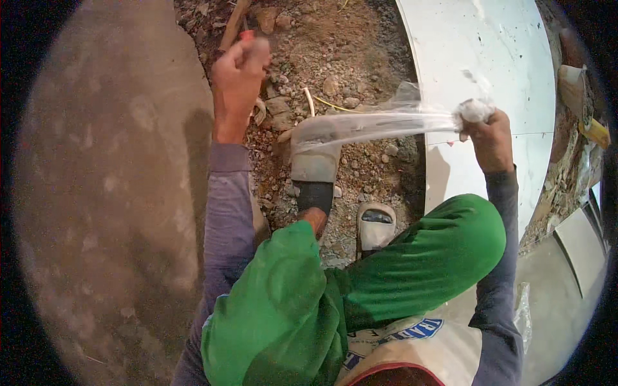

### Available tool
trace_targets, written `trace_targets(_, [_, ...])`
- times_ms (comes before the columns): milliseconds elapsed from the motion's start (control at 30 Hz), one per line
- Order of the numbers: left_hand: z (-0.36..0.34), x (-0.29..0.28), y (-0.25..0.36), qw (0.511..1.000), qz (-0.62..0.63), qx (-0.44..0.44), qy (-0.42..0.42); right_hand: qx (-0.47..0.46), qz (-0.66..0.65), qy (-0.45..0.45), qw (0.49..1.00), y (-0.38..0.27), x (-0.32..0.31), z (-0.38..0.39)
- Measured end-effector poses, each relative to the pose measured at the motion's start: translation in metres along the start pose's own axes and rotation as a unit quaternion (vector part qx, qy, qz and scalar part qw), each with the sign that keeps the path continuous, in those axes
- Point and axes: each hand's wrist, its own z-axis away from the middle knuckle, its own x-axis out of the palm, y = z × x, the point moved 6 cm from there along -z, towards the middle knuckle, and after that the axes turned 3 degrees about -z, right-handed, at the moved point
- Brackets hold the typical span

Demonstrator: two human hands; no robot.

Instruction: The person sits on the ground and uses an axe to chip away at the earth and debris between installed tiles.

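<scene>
Clear plastic film (380, 123) stretches from twelve o'clock, over the front of the left slide sandal (313, 166) with its dark-socked foot, toward two. There the right hand (489, 140) clenches its bunched white end, arm outstretched. The left hand (239, 67), at eleven, curls beside something red (247, 35); blur hides whether it grips.
</scene>
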Motion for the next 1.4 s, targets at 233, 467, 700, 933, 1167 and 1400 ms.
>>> trace_targets(233, [0.074,0.074,-0.069,0.965,-0.127,0.146,-0.174,-0.025,0.054,0.026,0.998,0.007,0.036,-0.007])
trace_targets(467, [0.066,0.141,0.034,0.956,0.125,0.126,-0.235,-0.038,0.125,-0.156,0.979,-0.011,0.108,-0.014])
trace_targets(700, [0.067,0.129,0.089,0.964,0.093,0.186,-0.165,-0.221,0.252,-0.154,0.929,0.055,-0.009,0.003])
trace_targets(933, [0.041,0.026,-0.109,0.962,-0.210,-0.010,0.177,-0.161,0.155,0.315,0.923,0.033,-0.293,0.092])
trace_targets(1167, [0.071,0.008,-0.137,0.909,-0.334,0.000,0.248,0.021,0.542,-0.190,0.818,0.109,-0.154,0.129])
trace_targets(1400, [0.059,0.009,-0.169,0.956,-0.204,-0.023,0.207,-0.057,0.576,0.207,0.789,0.014,-0.507,0.235])
